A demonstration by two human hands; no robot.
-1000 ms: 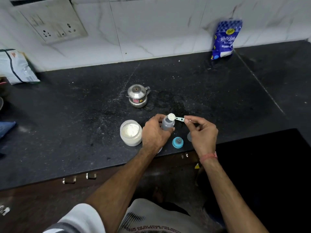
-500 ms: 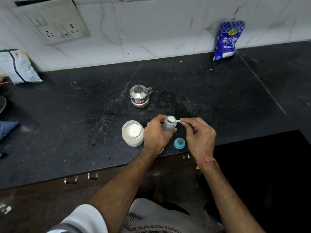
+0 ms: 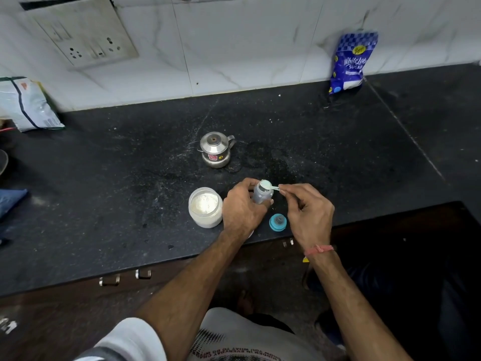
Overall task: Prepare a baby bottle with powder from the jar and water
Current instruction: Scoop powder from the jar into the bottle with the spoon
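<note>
A person's left hand [image 3: 243,208] was wrapped around a small grey translucent baby bottle [image 3: 261,194], holding it upright on a black speckled stone countertop [image 3: 130,191] near its front edge. The right hand [image 3: 307,212] pinched the handle of a small pale-green plastic measuring scoop [image 3: 266,185] between thumb and fingertips, the other fingers loosely curled; the scoop's bowl was tipped at the bottle's open mouth. Just left of the left hand stood an open, round clear plastic jar of white powder [image 3: 205,210]. A blue screw cap with a nipple [image 3: 278,222] lay on the counter between the two wrists, close to the edge. Behind the bottle, well apart from it, stood a small lidded stainless-steel pot with a spout [image 3: 216,152]. A blue sugar packet [image 3: 348,62] leaned against the white tiled wall [image 3: 247,43] at the far right, and a white pouch [image 3: 26,105] lay at the far left, below a wall socket plate [image 3: 83,32]. A red thread band [image 3: 318,250] circled the right wrist.
</note>
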